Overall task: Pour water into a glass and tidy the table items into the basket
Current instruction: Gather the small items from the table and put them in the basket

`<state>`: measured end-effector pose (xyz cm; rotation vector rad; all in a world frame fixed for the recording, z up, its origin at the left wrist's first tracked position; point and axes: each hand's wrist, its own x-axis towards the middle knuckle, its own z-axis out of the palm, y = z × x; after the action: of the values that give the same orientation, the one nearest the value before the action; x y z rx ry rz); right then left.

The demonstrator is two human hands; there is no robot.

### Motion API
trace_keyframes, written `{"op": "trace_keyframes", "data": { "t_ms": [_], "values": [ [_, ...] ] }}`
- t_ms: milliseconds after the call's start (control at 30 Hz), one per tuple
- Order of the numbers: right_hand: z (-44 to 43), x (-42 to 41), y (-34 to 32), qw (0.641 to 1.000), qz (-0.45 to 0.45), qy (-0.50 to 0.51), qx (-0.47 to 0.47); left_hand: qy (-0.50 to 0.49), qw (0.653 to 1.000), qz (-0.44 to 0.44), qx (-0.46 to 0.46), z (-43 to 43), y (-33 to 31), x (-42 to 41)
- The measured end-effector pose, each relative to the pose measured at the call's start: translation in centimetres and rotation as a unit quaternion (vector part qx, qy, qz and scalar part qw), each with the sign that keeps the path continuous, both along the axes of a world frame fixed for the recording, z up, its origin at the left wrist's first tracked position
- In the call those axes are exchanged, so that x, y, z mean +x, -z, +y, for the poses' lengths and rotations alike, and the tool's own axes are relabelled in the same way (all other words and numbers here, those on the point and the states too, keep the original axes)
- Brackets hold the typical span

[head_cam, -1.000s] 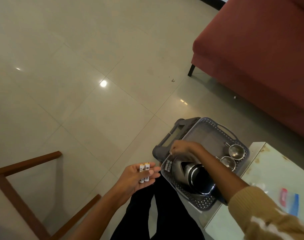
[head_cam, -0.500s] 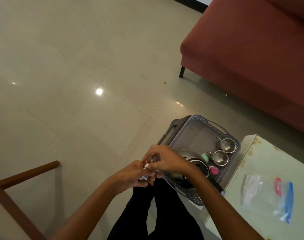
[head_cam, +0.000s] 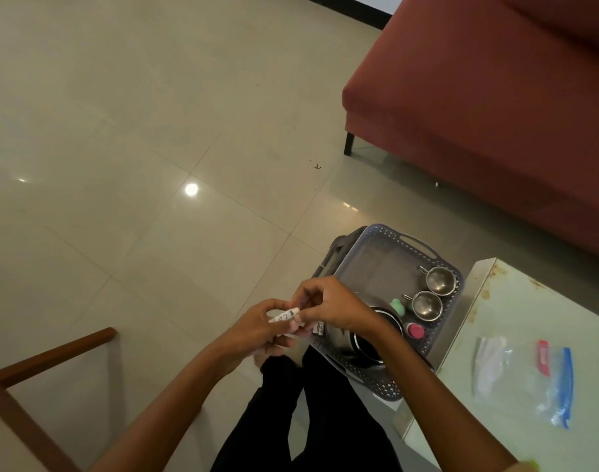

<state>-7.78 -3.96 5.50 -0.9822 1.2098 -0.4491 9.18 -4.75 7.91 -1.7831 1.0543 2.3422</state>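
Observation:
A grey perforated basket (head_cam: 386, 248) stands beside the white table (head_cam: 529, 311). Inside it are two steel cups (head_cam: 441, 280) (head_cam: 426, 304), a steel jug (head_cam: 376, 338), a green piece (head_cam: 397, 305), a pink piece (head_cam: 415, 330) and small white tubes (head_cam: 318, 327) at its near-left corner. Just left of the basket my hands meet above my lap. My left hand (head_cam: 257, 332) is cupped round a small white printed tube (head_cam: 284, 315). My right hand (head_cam: 328, 304) pinches the tube's right end with its fingertips. Any other tube in my left palm is hidden.
A clear zip bag (head_cam: 522, 379) with a blue and red seal lies on the table. A red sofa (head_cam: 478, 107) fills the upper right. A wooden chair frame (head_cam: 35, 366) stands at the lower left. Tiled floor (head_cam: 138, 148) spreads beyond; my dark-trousered legs are below.
My right hand left the basket's corner and came to my left hand. My left palm, open with two tubes before, has curled, and both hands now hold one tube.

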Motion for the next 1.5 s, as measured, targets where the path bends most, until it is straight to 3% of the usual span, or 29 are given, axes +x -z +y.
{"op": "trace_keyframes", "data": {
  "t_ms": [133, 333, 567, 900, 967, 1067, 1167, 1500],
  "values": [
    [0.1, -0.3, 0.6, 0.994, 0.000, 0.105, 0.021, -0.107, 0.984, -0.092, -0.109, 0.1, 0.5, -0.3],
    [0.7, -0.2, 1.1, 0.979, -0.019, 0.195, 0.048, -0.202, 0.972, -0.076, -0.096, 0.4, 1.0, -0.6],
    [1.5, -0.4, 1.2, 0.963, -0.050, 0.255, 0.071, -0.235, 0.969, -0.060, -0.049, 0.4, 1.4, -0.6],
    [0.5, -1.4, 0.8, 0.955, -0.002, 0.285, 0.082, -0.197, 0.978, -0.058, -0.042, -0.6, 1.4, -1.5],
    [-0.2, -2.9, 1.3, 0.951, 0.055, 0.296, 0.067, -0.164, 0.982, -0.067, -0.061, -0.9, 1.3, -1.7],
    [-1.6, -6.0, 3.7, 0.937, 0.216, 0.271, 0.037, -0.131, 0.987, -0.062, -0.070, -0.9, 0.8, -1.8],
    [-3.0, -8.1, 8.0, 0.921, 0.318, 0.220, 0.047, -0.124, 0.989, -0.054, -0.060, -0.6, 0.6, -1.8],
    [-5.7, -6.4, 18.0, 0.910, 0.404, 0.014, 0.090, -0.156, 0.984, -0.082, -0.040, 0.1, 2.0, -0.8]
  ]
}}
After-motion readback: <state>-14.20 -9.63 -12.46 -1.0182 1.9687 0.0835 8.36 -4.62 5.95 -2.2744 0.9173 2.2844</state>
